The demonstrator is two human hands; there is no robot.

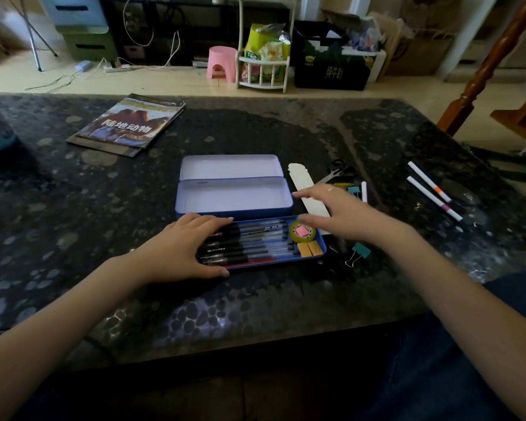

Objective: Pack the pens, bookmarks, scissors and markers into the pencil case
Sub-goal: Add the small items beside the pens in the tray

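Note:
A blue tin pencil case [234, 209] lies open mid-table, its lid [230, 167] folded back and its deep part bare inside. In front of it a blue inner tray [322, 247] holds several pens [255, 243], a tape roll [302, 231] and two yellow pieces. My left hand [192, 246] rests flat on the tray's left end, over the pen caps. My right hand [343, 212] hovers with fingers spread above the tray's right end and a white bookmark [301, 180], holding nothing. Scissors [339, 171] lie behind it. Two white markers [431, 189] lie at the right.
Small binder clips [351, 188] and a white marker [364, 191] lie by my right hand; a teal binder clip [359, 253] sits right of the tray. A magazine stack [128, 124] lies at the back left. The table's near edge runs below my forearms.

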